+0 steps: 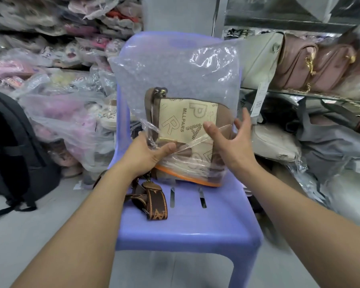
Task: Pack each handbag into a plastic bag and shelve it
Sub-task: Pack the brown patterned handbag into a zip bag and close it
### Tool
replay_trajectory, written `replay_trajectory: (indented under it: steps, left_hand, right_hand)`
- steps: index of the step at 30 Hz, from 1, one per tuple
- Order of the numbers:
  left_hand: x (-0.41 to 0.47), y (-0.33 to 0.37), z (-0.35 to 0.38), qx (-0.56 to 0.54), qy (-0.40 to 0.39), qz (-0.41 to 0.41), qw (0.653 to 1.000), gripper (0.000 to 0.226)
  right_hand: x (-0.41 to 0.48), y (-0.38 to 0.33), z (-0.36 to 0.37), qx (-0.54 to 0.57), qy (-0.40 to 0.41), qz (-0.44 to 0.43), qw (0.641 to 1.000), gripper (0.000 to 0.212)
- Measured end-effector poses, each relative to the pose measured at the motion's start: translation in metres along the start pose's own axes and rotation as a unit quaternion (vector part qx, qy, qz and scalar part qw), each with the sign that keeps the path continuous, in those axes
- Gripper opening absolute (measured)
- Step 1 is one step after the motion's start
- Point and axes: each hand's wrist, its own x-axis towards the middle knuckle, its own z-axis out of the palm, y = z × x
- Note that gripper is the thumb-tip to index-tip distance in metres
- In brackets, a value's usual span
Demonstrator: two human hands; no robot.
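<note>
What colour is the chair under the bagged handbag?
The chair is lavender blue, clearest in the head view.

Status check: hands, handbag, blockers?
Left hand grips plastic bag. Right hand open, alongside. Handbag inside, on chair. Strap lies outside on seat.

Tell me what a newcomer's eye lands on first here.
The beige-and-brown handbag, inside a clear plastic bag, stands on the purple chair at centre. The left hand grips the plastic bag's lower left part, while the right hand is spread open at its right edge. The patterned strap spills out onto the seat, below the left hand.
</note>
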Motion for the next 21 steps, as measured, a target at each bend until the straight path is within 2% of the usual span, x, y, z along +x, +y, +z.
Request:
replay_trajectory:
  steps: [3, 6, 8, 9, 11, 13, 15, 19, 21]
  left_hand:
    - [-0.001, 0.009, -0.003, -0.015, -0.007, 0.008, 1.000, 0.091]
    - [0.005, 0.025, 0.000, -0.116, 0.113, 0.016, 0.987, 0.116]
    - [0.009, 0.030, 0.003, -0.161, 0.139, 0.032, 0.977, 0.113]
    - [0.010, 0.031, 0.003, -0.146, 0.126, 0.031, 0.981, 0.101]
    - [0.008, 0.030, 0.004, -0.073, 0.092, 0.003, 0.993, 0.067]
    - [0.004, 0.023, 0.000, -0.022, 0.056, -0.018, 0.998, 0.059]
    - [0.001, 0.017, -0.008, -0.001, 0.011, -0.015, 1.000, 0.064]
    - [-0.005, 0.017, -0.016, 0.022, -0.050, 0.001, 0.999, 0.081]
    - [-0.005, 0.017, -0.013, 0.052, -0.072, 0.002, 0.996, 0.085]
  right_hand:
    - [-0.004, 0.004, 0.011, -0.051, 0.022, -0.034, 0.998, 0.115]
    - [-0.017, 0.026, 0.014, -0.078, 0.017, -0.016, 0.997, 0.081]
    - [-0.020, 0.034, 0.011, -0.081, -0.002, -0.008, 0.997, 0.071]
    - [-0.018, 0.034, 0.009, -0.076, -0.014, -0.012, 0.997, 0.076]
    - [-0.011, 0.027, 0.005, -0.041, -0.017, -0.012, 0.999, 0.108]
    - [-0.002, 0.014, 0.002, -0.005, 0.004, -0.012, 1.000, 0.127]
    - [0.004, 0.001, 0.003, 0.001, 0.009, -0.021, 1.000, 0.127]
    - [-0.010, 0.010, 0.007, -0.046, -0.017, -0.014, 0.999, 0.098]
    - [-0.023, 0.021, 0.006, -0.064, -0.043, 0.002, 0.997, 0.101]
